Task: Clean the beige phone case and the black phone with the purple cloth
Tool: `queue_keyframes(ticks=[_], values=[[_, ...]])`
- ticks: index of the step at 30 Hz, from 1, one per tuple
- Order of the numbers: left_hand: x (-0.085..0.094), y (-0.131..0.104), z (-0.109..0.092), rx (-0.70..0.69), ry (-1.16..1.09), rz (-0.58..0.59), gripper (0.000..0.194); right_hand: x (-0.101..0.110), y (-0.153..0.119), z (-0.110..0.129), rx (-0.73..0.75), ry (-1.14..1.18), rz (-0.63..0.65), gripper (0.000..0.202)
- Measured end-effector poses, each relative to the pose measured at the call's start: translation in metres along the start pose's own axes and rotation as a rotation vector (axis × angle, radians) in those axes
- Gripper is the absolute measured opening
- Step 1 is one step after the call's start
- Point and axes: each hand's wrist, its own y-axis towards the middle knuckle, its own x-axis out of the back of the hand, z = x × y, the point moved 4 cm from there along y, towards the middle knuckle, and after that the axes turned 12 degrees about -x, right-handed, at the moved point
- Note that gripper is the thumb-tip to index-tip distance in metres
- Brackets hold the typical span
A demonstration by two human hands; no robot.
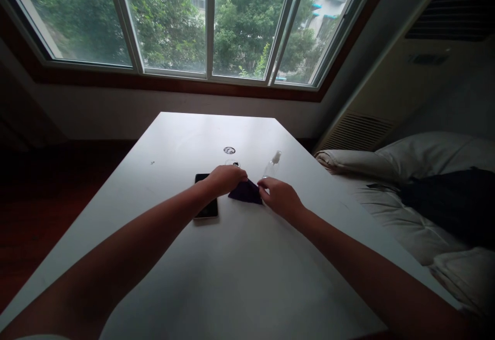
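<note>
A dark purple cloth (245, 192) hangs between my two hands above the white table (240, 262). My left hand (228, 179) pinches its upper left part, over the top of a dark phone (209, 209) lying on the table. At the cloth's right corner, my right hand (279, 194) has thumb and finger closed on it. Just beyond my right hand is a clear spray bottle (273, 164) with a whitish cap. A small clear round item (233, 163), partly hidden by my left hand, lies behind the cloth.
Farther back on the table is a round patterned disc (229, 150). A small dark mark (152, 163) shows at the left. Beyond the table is a window (209, 25). On the right, a padded light seat (371, 200) holds a dark garment (452, 203).
</note>
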Motion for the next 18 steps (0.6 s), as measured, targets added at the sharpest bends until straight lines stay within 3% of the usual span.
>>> queue_keyframes(ticks=[4,7,12,18], values=[[0.004,-0.004,-0.001,0.028,0.024,-0.043,0.03,0.002,0.001,0.004,0.047,0.006,-0.003,0.024],[-0.002,-0.007,-0.003,0.029,0.024,-0.049,0.029,-0.01,-0.003,0.008,0.071,0.006,0.023,0.031],[-0.011,-0.006,0.001,0.019,0.019,-0.04,0.028,-0.027,0.002,0.008,0.062,-0.001,0.02,0.023],[-0.011,-0.005,0.014,0.033,0.035,-0.059,0.03,-0.022,0.016,-0.003,0.026,0.053,0.06,0.023]])
